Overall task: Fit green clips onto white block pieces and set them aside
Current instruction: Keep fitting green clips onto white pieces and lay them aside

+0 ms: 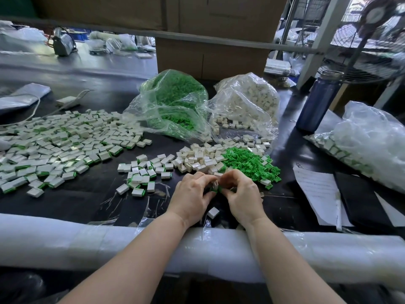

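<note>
Dark worktable (76, 200) w/ a white foam-wrapped front edge (109, 244); cardboard boxes (210, 55) stacked at the back. Far left, a wide spread of finished pieces (54, 145), white blocks w/ green showing at their edges. Back center, a clear bag of green clips (173, 102), and right beside it a clear bag of white blocks (247, 99), both open & spilling toward the front. At right, another clear bag (368, 145) w/ what look like assembled pieces inside, a dark blue bottle (317, 102) behind it, papers (317, 189) next to a black flat thing. Mid-table, a loose pile of white blocks (197, 159) touching a loose pile of green clips (249, 163); a small cluster of done pieces (140, 178) just left of the hands. Both forearms lie over the foam edge. Left hand (190, 194) & right hand (243, 194) meet fingertip to fingertip, together pinching one white block piece (215, 184) w/ a bit of green under it. One lone white block (213, 212) sits on the table betw. the wrists.
</note>
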A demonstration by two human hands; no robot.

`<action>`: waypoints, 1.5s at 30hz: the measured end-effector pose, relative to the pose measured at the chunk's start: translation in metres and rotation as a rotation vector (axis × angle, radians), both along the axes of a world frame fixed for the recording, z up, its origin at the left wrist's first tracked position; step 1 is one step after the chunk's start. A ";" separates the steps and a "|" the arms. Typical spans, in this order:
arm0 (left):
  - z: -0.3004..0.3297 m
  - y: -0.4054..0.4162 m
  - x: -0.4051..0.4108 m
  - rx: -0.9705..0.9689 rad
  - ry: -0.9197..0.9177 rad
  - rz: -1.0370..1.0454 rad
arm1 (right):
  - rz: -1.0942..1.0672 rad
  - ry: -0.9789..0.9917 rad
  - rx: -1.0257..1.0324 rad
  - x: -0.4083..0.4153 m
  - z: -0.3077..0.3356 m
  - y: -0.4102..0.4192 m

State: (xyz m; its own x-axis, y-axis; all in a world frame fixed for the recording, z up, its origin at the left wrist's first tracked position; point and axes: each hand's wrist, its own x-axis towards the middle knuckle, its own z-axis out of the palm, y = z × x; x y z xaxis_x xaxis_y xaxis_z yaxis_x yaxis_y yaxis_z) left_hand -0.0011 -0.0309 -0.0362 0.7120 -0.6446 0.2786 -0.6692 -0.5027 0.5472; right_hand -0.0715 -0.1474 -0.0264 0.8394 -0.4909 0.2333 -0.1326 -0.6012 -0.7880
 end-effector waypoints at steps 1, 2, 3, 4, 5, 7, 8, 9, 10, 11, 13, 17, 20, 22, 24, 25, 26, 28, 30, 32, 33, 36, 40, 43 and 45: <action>0.000 0.000 0.000 -0.008 0.005 0.009 | 0.009 0.006 -0.007 0.000 0.000 0.000; 0.000 0.000 0.000 -0.022 0.011 0.021 | 0.017 0.011 -0.012 0.000 0.001 0.000; 0.001 0.000 0.000 -0.044 0.020 0.037 | 0.026 0.015 -0.012 0.000 0.001 0.000; 0.001 0.000 0.000 -0.070 0.031 0.054 | 0.033 0.018 -0.010 0.000 0.001 0.001; 0.001 0.000 0.000 -0.096 0.042 0.070 | 0.036 0.021 -0.015 0.000 0.001 0.002; 0.001 0.000 0.001 -0.126 0.065 0.092 | 0.019 0.013 -0.048 0.000 0.000 0.002; 0.001 0.000 0.001 -0.130 0.077 0.098 | -0.002 0.000 -0.062 0.000 0.000 0.003; 0.000 0.000 0.001 -0.134 0.087 0.105 | -0.029 -0.014 -0.068 0.000 0.000 0.003; 0.000 0.000 0.001 -0.137 0.094 0.110 | -0.055 -0.020 -0.071 -0.001 0.000 0.003; 0.000 0.000 0.001 -0.140 0.096 0.114 | -0.076 -0.014 -0.072 0.000 0.000 0.003; 0.000 0.000 0.002 -0.145 0.091 0.115 | -0.093 0.026 -0.074 0.000 -0.001 0.003; 0.000 0.001 0.002 -0.154 0.107 0.126 | -0.115 0.072 -0.101 0.001 -0.002 0.000; 0.003 0.003 0.003 -0.215 0.186 0.150 | -0.093 0.053 -0.118 0.001 -0.003 -0.001; 0.004 0.005 0.004 -0.281 0.245 0.185 | -0.053 0.031 -0.171 0.000 -0.003 0.001; 0.006 0.007 0.004 -0.335 0.296 0.219 | 0.019 0.045 -0.246 0.001 -0.003 0.003; 0.006 0.007 0.004 -0.357 0.315 0.228 | 0.053 0.069 -0.288 0.002 -0.004 0.003; 0.006 0.008 0.004 -0.373 0.329 0.228 | 0.076 0.094 -0.326 0.003 -0.004 0.004; 0.007 0.008 0.003 -0.383 0.346 0.208 | 0.078 0.105 -0.351 0.004 -0.005 0.004; 0.008 0.008 0.002 -0.382 0.366 0.174 | 0.053 0.076 -0.320 0.004 -0.005 0.003; 0.009 0.007 0.001 -0.384 0.393 0.135 | 0.024 0.044 -0.259 0.003 -0.005 0.001; 0.009 0.007 0.001 -0.384 0.403 0.115 | 0.010 0.020 -0.204 0.003 -0.005 0.000; 0.009 0.008 0.000 -0.376 0.434 0.061 | 0.008 -0.068 -0.009 0.001 -0.003 -0.001; 0.010 0.008 -0.002 -0.404 0.486 0.025 | -0.011 -0.122 0.143 0.000 -0.002 -0.002; 0.009 0.009 -0.001 -0.412 0.481 0.029 | -0.009 -0.086 0.221 0.001 -0.002 -0.002; 0.008 0.009 0.000 -0.409 0.478 0.030 | 0.013 -0.046 0.210 0.001 -0.002 -0.002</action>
State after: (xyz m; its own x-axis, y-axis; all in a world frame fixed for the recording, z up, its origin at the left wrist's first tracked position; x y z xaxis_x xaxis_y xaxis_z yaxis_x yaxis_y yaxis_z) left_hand -0.0007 -0.0217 -0.0279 0.8346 -0.5315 0.1448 -0.2922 -0.2043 0.9343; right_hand -0.0706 -0.1493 -0.0282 0.8371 -0.5216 0.1650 -0.0870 -0.4246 -0.9012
